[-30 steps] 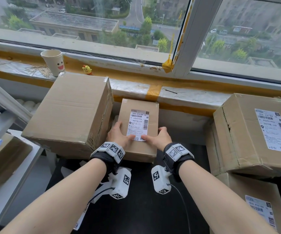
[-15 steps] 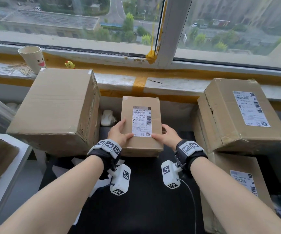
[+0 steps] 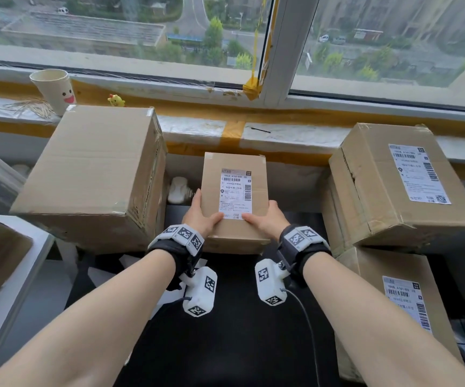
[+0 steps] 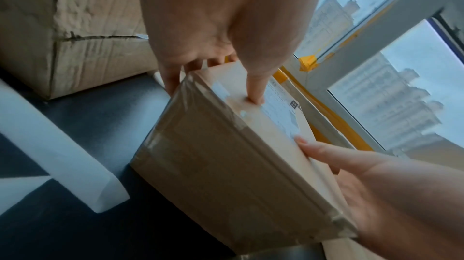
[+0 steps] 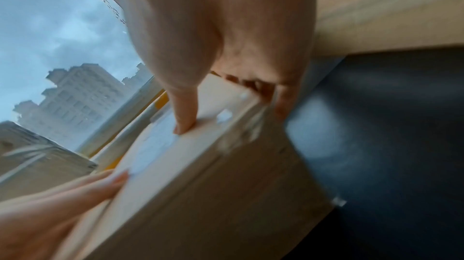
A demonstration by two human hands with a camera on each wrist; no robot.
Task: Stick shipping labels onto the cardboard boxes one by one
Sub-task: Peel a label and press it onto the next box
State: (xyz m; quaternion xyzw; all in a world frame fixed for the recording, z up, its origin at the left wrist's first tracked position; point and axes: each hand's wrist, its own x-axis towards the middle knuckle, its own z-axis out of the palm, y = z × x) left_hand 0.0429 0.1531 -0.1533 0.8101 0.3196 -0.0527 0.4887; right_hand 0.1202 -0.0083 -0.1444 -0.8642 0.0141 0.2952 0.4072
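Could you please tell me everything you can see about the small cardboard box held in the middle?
The small cardboard box is plain brown, shut, with clear tape over its edges. A white shipping label with barcodes covers much of its top. It sits between bigger boxes, below the windowsill. The left hand and right hand grip its sides, thumbs pressing the label's near corners.

small box (image 3: pixel 234 196) centre (label (image 3: pixel 235 194) on top) | big box (image 3: pixel 91 174) left | two stacked boxes (image 3: pixel 398 188) right
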